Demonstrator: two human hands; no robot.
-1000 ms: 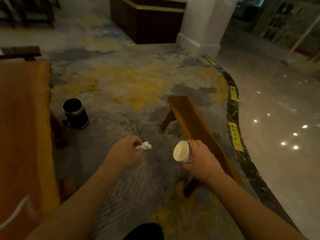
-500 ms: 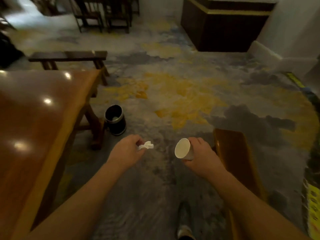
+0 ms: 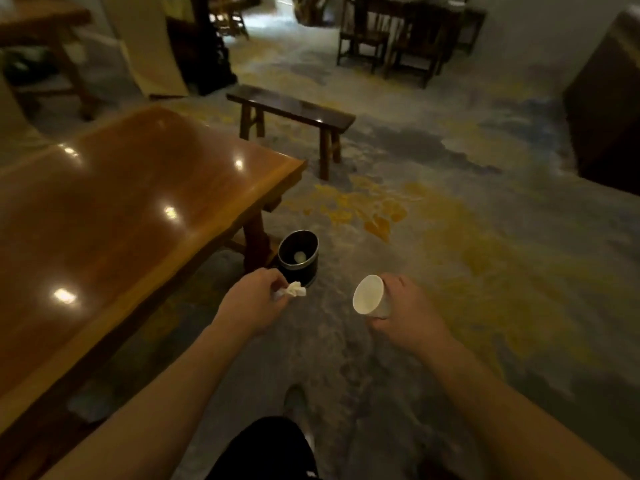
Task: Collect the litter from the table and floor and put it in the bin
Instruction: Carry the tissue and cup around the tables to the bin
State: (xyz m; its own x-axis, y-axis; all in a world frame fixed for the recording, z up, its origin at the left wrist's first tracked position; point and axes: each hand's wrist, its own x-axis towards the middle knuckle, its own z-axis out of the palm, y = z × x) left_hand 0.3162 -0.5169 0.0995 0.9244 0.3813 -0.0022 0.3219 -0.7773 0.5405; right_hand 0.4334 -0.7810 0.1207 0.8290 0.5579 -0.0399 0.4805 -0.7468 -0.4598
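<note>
My left hand pinches a crumpled white tissue between thumb and fingers. My right hand grips a white paper cup on its side, mouth turned left. A small black bin with a metal rim stands on the carpet by the table leg, just beyond the tissue. A pale piece of litter lies inside it. Both hands hover over the floor, short of the bin.
A glossy orange-brown wooden table fills the left side. A dark wooden bench stands past its far corner. Chairs are at the back, a dark counter at the right. My foot is on the patterned carpet.
The view has swung left and moved forward. The bin has come nearer and now sits just ahead of my left hand. Both hands keep hold of the tissue and the cup.
</note>
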